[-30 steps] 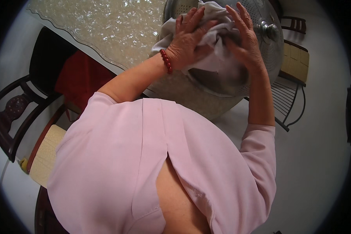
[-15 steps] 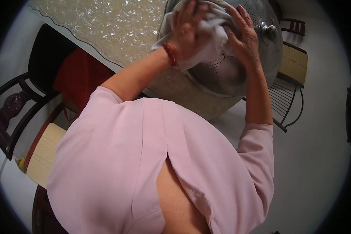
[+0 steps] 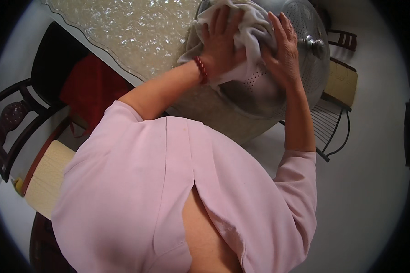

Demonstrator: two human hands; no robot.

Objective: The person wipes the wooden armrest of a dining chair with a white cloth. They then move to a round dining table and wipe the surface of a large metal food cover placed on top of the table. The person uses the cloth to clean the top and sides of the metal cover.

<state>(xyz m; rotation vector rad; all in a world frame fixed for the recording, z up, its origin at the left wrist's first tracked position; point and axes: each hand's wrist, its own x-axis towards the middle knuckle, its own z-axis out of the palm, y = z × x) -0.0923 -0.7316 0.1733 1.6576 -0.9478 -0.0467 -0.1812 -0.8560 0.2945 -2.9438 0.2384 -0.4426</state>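
A large metal colander (image 3: 259, 88) with small holes and a knob handle (image 3: 316, 44) lies upside down on the table (image 3: 136, 32). A white cloth (image 3: 253, 25) is draped over its dome. My left hand (image 3: 223, 43), with a red bead bracelet at the wrist, presses flat on the cloth with fingers spread. My right hand (image 3: 284, 52) lies against the colander's right side, touching the cloth's edge. My pink top fills the lower part of the view.
The table top is glass over a pale pebbled surface, with a wavy edge. A dark wooden chair (image 3: 13, 118) with a red cloth (image 3: 89, 86) stands at the left. A metal wire chair with a yellow cushion (image 3: 339, 84) stands at the right on a white floor.
My left hand has slid across the cloth toward the top of the colander. The cloth has bunched higher, baring more of the perforated metal below. My right hand has stayed on the colander's side.
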